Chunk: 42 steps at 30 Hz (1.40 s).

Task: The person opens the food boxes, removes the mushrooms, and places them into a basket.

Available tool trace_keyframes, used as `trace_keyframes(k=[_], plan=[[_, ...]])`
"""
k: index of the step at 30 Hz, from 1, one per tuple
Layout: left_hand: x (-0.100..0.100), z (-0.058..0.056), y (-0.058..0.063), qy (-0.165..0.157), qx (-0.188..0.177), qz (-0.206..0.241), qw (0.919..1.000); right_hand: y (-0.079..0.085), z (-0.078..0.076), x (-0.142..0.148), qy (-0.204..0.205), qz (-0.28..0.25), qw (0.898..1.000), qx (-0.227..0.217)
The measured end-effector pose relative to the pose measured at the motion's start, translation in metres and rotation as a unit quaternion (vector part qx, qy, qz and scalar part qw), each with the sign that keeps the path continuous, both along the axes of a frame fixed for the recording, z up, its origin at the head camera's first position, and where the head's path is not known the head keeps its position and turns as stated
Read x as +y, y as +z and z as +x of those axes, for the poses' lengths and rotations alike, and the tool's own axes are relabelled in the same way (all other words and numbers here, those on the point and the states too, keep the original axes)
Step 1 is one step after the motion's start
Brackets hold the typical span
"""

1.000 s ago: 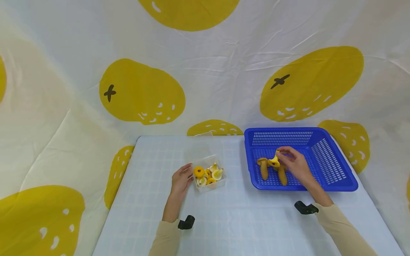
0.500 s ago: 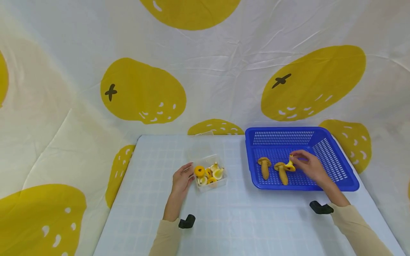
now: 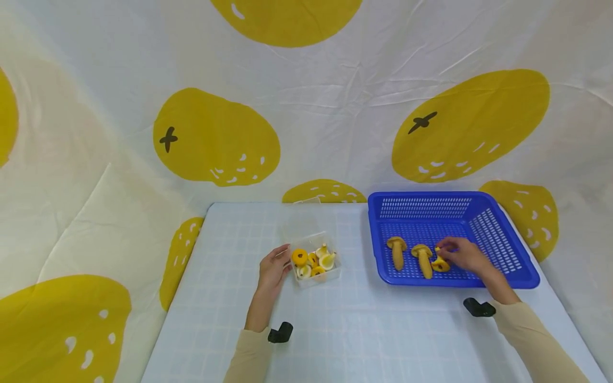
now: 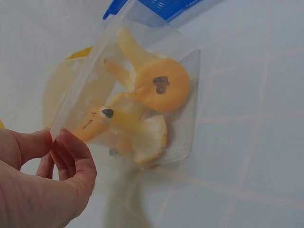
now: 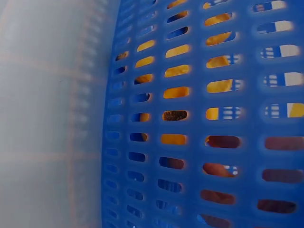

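Observation:
My left hand [image 3: 274,268] pinches the left rim of a clear plastic container [image 4: 183,142] between thumb and fingers. Several yellow and white toy mushrooms [image 4: 163,85] lie inside it. Over in the blue basket [image 3: 503,234], my right hand [image 3: 462,255] has its fingertips at the stem of a yellow toy mushroom [image 3: 440,265], whose cap sits low against the basket floor. To its left lie two brownish toy mushrooms, one near [image 3: 423,260] and one farther left [image 3: 397,252]. In the right wrist view the basket's slotted wall [image 5: 194,102] mostly hides the right hand and the mushrooms.
Behind the container, its clear lid [image 3: 300,223] stands out toward the table's back edge. A pale checked cloth [image 3: 335,330] covers the table. White fabric with yellow fruit prints [image 3: 335,133] hangs directly behind it.
My right hand has carried the yellow mushroom rightward, past the brownish mushrooms, and lowered it to the basket floor. My left hand stays at the container.

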<state>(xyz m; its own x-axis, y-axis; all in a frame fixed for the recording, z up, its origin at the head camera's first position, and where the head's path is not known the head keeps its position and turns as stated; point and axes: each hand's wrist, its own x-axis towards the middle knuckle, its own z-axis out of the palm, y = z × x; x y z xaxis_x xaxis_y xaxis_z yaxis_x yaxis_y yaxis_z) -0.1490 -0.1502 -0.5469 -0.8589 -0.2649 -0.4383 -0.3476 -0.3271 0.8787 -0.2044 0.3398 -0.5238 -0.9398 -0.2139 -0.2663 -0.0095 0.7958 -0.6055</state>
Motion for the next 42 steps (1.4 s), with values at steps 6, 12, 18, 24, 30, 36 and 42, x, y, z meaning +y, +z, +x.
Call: trace_keyframes(k=[6, 12, 18, 24, 30, 36, 42], plan=[[0.000, 0.000, -0.001, 0.000, 0.001, 0.004, 1.0000, -0.002, -0.001, -0.003, 0.005, 0.002, 1.000, -0.004], [0.000, 0.001, 0.000, 0.000, 0.001, 0.004, 1.0000, 0.003, 0.003, -0.010, 0.002, -0.013, 0.999, 0.039], [0.001, 0.001, 0.002, 0.002, -0.004, -0.001, 1.0000, 0.010, 0.005, -0.020, -0.011, -0.045, 0.995, 0.083], [0.001, 0.001, 0.001, 0.003, -0.004, -0.005, 1.0000, 0.017, 0.007, -0.032, -0.019, -0.060, 0.992, 0.106], [0.000, 0.001, 0.002, 0.005, -0.007, -0.003, 1.0000, 0.029, 0.010, -0.049, -0.017, -0.093, 0.988, 0.120], [0.000, 0.002, 0.003, 0.003, -0.006, -0.006, 1.0000, 0.034, 0.012, -0.069, -0.009, -0.119, 0.985, 0.121], [-0.001, 0.002, 0.002, 0.003, -0.001, -0.004, 1.0000, 0.038, 0.010, -0.095, 0.011, -0.154, 0.980, 0.124]])
